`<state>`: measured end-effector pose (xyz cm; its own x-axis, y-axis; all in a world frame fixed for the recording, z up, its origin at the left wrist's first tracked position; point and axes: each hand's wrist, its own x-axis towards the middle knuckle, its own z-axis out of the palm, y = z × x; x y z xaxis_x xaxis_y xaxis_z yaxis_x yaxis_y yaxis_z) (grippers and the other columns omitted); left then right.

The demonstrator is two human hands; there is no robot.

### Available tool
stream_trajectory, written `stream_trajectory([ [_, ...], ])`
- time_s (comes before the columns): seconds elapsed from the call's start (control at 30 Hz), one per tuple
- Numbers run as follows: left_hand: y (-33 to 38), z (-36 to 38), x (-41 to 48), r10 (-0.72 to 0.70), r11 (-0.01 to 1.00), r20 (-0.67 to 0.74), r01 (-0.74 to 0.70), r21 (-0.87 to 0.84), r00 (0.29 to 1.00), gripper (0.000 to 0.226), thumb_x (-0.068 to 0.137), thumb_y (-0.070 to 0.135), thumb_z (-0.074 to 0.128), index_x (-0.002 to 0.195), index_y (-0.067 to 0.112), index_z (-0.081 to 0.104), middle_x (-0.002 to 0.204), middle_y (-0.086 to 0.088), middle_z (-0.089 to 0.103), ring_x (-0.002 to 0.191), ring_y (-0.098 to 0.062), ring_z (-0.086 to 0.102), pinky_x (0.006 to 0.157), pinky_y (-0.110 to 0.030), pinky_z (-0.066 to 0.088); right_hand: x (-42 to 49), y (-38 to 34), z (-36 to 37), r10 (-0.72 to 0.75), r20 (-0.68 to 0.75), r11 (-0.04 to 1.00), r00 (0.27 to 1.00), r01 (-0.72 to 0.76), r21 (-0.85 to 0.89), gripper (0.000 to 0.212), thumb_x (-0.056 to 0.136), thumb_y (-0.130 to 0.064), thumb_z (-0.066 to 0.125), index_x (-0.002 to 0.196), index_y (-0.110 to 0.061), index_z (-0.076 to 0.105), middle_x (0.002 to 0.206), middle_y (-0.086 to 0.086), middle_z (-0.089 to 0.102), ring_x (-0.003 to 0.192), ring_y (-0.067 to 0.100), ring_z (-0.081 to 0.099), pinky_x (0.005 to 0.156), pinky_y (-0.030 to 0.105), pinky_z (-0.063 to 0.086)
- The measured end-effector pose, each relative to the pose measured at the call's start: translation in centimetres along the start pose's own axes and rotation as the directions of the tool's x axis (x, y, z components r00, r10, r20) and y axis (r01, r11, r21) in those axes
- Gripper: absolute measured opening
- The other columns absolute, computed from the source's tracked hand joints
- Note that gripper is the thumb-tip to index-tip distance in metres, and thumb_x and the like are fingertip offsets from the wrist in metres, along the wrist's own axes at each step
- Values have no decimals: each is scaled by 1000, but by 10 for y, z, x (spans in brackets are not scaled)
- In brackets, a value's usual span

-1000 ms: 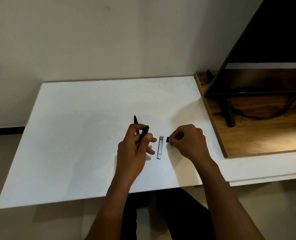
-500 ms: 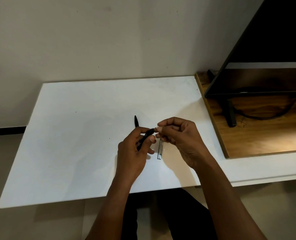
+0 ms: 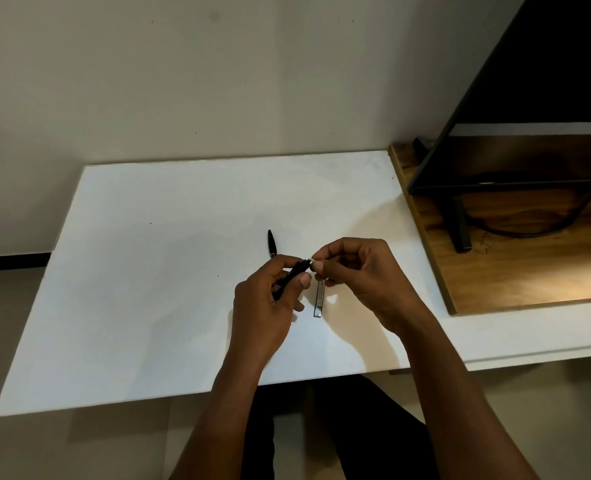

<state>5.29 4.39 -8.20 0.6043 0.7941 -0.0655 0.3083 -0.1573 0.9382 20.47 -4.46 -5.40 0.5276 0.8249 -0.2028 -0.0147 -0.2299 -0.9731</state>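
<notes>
Black barrel (image 3: 292,277) hovering just above white board (image 3: 148,271).
I am gripping it in my left hand (image 3: 262,306) and pinching its pale tip with my right hand (image 3: 359,271), over a slim case (image 3: 319,303).

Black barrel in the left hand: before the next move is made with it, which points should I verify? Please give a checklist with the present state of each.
1. Left hand grips the black barrel with curled fingers: ok.
2. Right hand pinches the barrel's white end: ok.
3. The part at that end sits straight on it: cannot tell, as the fingertips hide the joint.
4. Slim case lies flat on the white board, under the hands: ok.
5. Black pointed piece lies on the board beyond the left hand, far from any edge: ok.
</notes>
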Motion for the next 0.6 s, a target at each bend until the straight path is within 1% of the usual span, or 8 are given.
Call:
stream_trajectory([
  [0.07, -1, -1, 0, 3, 999, 2, -3, 51, 1000, 11, 93, 31, 69, 102, 36, 69, 83, 11, 75, 60, -6, 73, 64, -33, 64, 0, 0, -1, -32, 23, 996, 999, 33, -87, 8, 89, -8, 73, 95, -5, 75, 83, 13, 77, 76, 18, 74, 70, 25, 59],
  [0.2, 0, -2, -1, 12, 995, 10, -13, 95, 1000, 16, 91, 38, 67, 107, 34, 71, 84, 15, 75, 60, -5, 72, 65, -34, 64, -1, -1, -3, -55, 48, 971, 997, 65, -232, 6, 90, -10, 72, 96, -8, 74, 80, 8, 77, 72, 12, 73, 71, 23, 60],
  [0.27, 1, -3, -2, 32, 992, 15, -34, 121, 999, 17, 90, 40, 67, 106, 35, 71, 80, 20, 72, 59, -1, 70, 61, -28, 61, 0, -1, -3, -68, 49, 948, 996, 80, -307, 5, 90, -10, 72, 95, -10, 74, 80, 5, 76, 71, 6, 72, 71, 22, 59],
  [0.37, 0, -4, -2, 56, 983, 24, -59, 175, 998, 19, 91, 40, 68, 108, 34, 73, 75, 26, 67, 64, 11, 65, 58, -10, 51, 0, -1, -4, -80, 73, 902, 994, 103, -419, 4, 90, -12, 72, 94, -11, 73, 82, 0, 76, 75, 10, 72, 74, 27, 60],
  [0.43, 0, -5, -2, 73, 967, 32, -78, 244, 997, 20, 91, 40, 69, 109, 34, 74, 77, 23, 69, 70, 15, 63, 60, -2, 45, 0, -2, -5, -87, 96, 859, 992, 123, -497, 3, 89, -12, 71, 93, -12, 73, 81, -2, 75, 75, 10, 71, 72, 25, 59],
  [0.47, 1, -6, -2, 80, 955, 38, -87, 282, 996, 20, 91, 40, 68, 110, 35, 74, 81, 20, 73, 72, 11, 64, 62, -2, 43, 0, -2, -5, -89, 108, 838, 990, 133, -530, 3, 89, -11, 71, 91, -13, 72, 80, -5, 74, 73, 7, 70, 69, 21, 57],
  [0.53, 1, -7, -3, 100, 927, 53, -112, 357, 994, 22, 92, 41, 67, 112, 34, 74, 95, 13, 78, 79, -2, 68, 68, -11, 45, -1, -3, -6, -85, 134, 806, 987, 147, -573, 5, 88, -11, 70, 89, -15, 72, 75, -11, 70, 70, -2, 65, 63, 11, 50],
  [0.6, 1, -7, -3, 125, 901, 68, -142, 410, 990, 23, 93, 40, 66, 114, 33, 75, 103, 11, 78, 89, -11, 70, 69, -10, 41, -1, -4, -7, -68, 158, 779, 985, 152, -609, 5, 88, -11, 69, 88, -15, 71, 74, -13, 68, 68, -3, 64, 63, 9, 49],
])
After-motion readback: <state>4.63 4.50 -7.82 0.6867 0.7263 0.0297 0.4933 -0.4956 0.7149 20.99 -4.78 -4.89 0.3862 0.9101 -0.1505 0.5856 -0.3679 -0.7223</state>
